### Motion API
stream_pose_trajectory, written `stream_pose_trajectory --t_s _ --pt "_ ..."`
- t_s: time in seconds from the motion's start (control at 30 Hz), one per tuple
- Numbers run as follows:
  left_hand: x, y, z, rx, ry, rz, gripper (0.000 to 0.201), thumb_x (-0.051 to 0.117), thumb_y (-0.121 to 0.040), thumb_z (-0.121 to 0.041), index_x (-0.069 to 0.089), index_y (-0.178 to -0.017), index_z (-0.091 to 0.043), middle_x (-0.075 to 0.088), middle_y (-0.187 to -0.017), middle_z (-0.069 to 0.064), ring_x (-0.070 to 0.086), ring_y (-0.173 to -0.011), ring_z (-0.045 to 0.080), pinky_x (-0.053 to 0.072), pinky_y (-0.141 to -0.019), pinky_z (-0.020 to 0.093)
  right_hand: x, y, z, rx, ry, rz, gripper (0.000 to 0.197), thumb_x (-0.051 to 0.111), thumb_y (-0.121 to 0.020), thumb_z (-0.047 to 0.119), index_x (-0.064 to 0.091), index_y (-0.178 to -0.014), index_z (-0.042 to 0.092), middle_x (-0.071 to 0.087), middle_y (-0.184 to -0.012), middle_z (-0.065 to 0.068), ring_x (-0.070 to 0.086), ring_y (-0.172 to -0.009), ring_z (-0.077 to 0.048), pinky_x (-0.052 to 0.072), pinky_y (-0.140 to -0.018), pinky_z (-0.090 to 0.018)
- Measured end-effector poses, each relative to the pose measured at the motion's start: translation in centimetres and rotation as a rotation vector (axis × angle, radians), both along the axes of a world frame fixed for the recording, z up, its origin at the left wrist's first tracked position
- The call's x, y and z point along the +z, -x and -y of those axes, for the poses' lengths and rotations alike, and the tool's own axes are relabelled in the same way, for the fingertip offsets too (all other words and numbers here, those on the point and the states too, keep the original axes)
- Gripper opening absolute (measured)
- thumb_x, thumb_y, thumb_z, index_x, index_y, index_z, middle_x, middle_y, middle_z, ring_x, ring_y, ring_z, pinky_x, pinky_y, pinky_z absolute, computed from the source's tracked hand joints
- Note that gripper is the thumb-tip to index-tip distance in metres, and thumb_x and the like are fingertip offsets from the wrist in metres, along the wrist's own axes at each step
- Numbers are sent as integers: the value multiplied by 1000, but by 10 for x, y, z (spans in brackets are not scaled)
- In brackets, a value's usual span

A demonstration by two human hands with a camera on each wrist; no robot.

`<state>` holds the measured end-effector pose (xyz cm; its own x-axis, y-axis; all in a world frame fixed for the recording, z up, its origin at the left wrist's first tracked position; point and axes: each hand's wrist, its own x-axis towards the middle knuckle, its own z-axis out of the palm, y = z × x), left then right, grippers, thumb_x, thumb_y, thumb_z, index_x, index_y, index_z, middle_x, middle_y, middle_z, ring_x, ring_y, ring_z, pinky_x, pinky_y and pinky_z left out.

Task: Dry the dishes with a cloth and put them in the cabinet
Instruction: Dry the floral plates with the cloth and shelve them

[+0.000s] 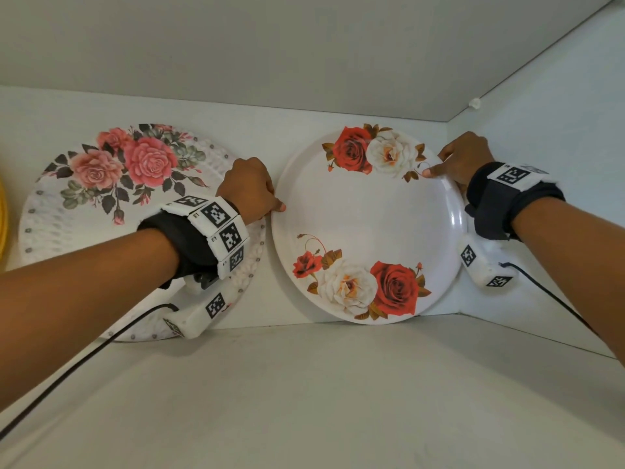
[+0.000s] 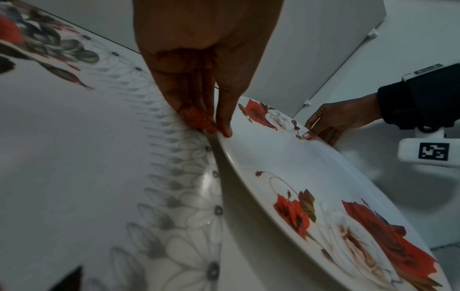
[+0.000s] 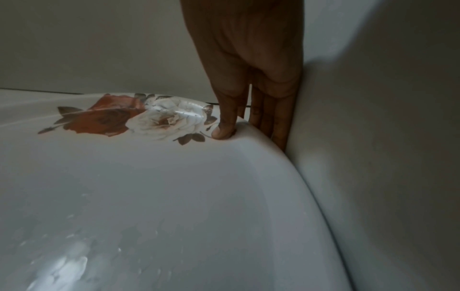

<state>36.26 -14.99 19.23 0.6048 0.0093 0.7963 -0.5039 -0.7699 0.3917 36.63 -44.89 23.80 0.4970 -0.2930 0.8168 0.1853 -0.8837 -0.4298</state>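
A white plate with red and white roses point(image 1: 368, 225) stands on edge on the cabinet shelf and leans against the back wall. My left hand point(image 1: 270, 204) pinches its left rim, thumb on the front face and fingers behind, as the left wrist view shows the left hand point(image 2: 216, 128) on the plate point(image 2: 298, 167). My right hand point(image 1: 443, 167) holds the upper right rim, close to the cabinet's side wall. In the right wrist view the right hand point(image 3: 246, 128) has its thumb on the plate point(image 3: 149, 196) and its fingers behind. No cloth is in view.
A second plate with pink roses point(image 1: 84, 211) leans against the back wall just left of the held one; their rims nearly meet. A yellow object point(image 1: 2, 218) shows at the far left edge. The shelf floor point(image 1: 304, 384) stretches in front. The right side wall point(image 1: 541, 157) bounds the shelf.
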Motion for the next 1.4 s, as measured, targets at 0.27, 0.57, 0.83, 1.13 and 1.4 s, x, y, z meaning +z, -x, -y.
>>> stream_pose_trajectory --t_s 0.27,0.57,0.83,1.13,1.4 --pt "1 1 0 54 -66 47 36 85 -64 -23 68 -84 1 63 -95 24 62 -88 36 53 -83 45 0 1 -1 4 -36 -3 49 81 -68 21 63 -103 -8 62 -113 -24 52 -113 -35 43 -96 -39" --pt "10 18 -2 64 -76 44 46 83 -67 -23 65 -100 3 59 -108 21 59 -98 35 50 -86 43 3 13 -16 -97 -29 -28 59 83 -68 23 56 -112 -5 57 -120 -21 54 -111 -36 44 -93 -40" --pt "13 70 -13 14 -208 69 32 80 -71 -27 69 -92 -6 66 -94 13 64 -86 30 54 -80 40 1 73 -52 -20 80 -378 27 77 -74 14 58 -81 -4 63 -89 -20 55 -64 -24 48 -62 -31" --pt "-32 225 -46 -327 -164 -126 12 70 -80 -11 70 -84 0 70 -73 10 65 -54 15 51 -45 19 -46 232 -126 309 115 -649 28 73 -79 19 68 -95 -2 72 -88 -16 70 -77 -28 58 -70 -34" --pt "-152 320 -81 -513 38 -390 5 67 -83 -9 71 -82 -6 70 -71 7 64 -55 16 52 -52 24 -174 325 -180 647 -14 -745 23 72 -78 19 70 -91 0 72 -82 -14 70 -71 -25 57 -58 -27"
